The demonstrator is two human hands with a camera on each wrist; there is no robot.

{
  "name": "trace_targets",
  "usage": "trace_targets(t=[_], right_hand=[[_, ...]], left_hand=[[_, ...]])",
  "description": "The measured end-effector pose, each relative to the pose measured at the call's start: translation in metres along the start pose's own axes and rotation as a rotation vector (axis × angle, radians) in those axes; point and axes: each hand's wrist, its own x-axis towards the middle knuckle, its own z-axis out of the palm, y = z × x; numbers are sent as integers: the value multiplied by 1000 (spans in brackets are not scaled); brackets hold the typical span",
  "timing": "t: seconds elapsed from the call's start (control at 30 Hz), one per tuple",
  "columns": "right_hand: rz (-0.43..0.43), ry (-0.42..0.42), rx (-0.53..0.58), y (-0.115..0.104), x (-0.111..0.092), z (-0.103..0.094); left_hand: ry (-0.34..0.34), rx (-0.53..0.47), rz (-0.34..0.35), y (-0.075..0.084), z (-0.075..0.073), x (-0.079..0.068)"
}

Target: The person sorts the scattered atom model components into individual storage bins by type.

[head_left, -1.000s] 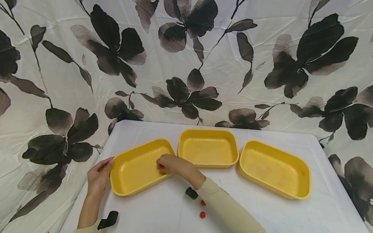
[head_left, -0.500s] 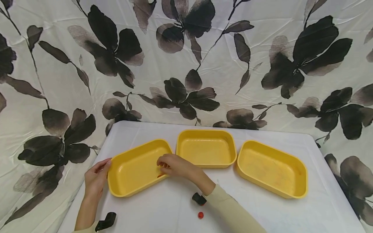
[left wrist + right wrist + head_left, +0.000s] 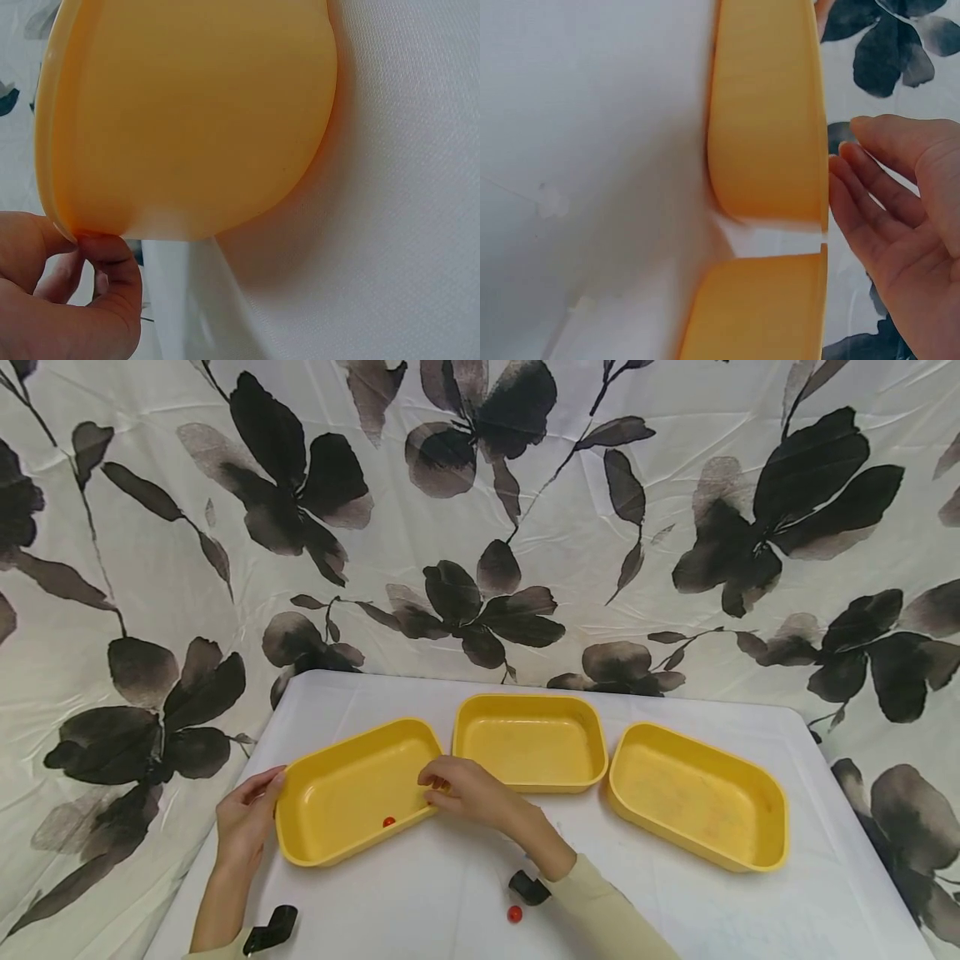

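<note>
My left hand (image 3: 246,821) pinches the rim at the left end of the left yellow tray (image 3: 322,814); the left wrist view has thumb and fingers on the edge of this tray (image 3: 195,120). Inside the tray, near its front wall, lies a small red ball (image 3: 388,822). Over the tray's right end hovers my right hand (image 3: 476,793), its fingers loosely bent with nothing between them. In the right wrist view the right hand (image 3: 900,202) is beside the tray rims, thumb apart from the fingers. Another red ball (image 3: 514,914) sits on the white table, near the right wrist's black camera.
A middle yellow tray (image 3: 528,788) and a right yellow tray (image 3: 690,843) stand along the back of the white-covered table (image 3: 600,935). Behind hangs a white cloth (image 3: 600,560) with dark flowers. A black wrist camera (image 3: 272,930) is on the left forearm.
My right hand has drawn back to the right and let go of a red ball, which now shows inside the left tray. My left hand keeps its hold on the rim.
</note>
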Motion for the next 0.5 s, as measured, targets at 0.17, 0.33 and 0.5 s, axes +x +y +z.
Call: trace_targets(t=[0.17, 0.33, 0.5], right_hand=[[4, 38, 19, 0, -10, -4], [-5, 80, 19, 0, -22, -7], [7, 109, 25, 1, -32, -8]], left_hand=[[10, -5, -3, 0, 2, 0], [16, -16, 4, 0, 1, 0], [14, -10, 12, 0, 1, 1]])
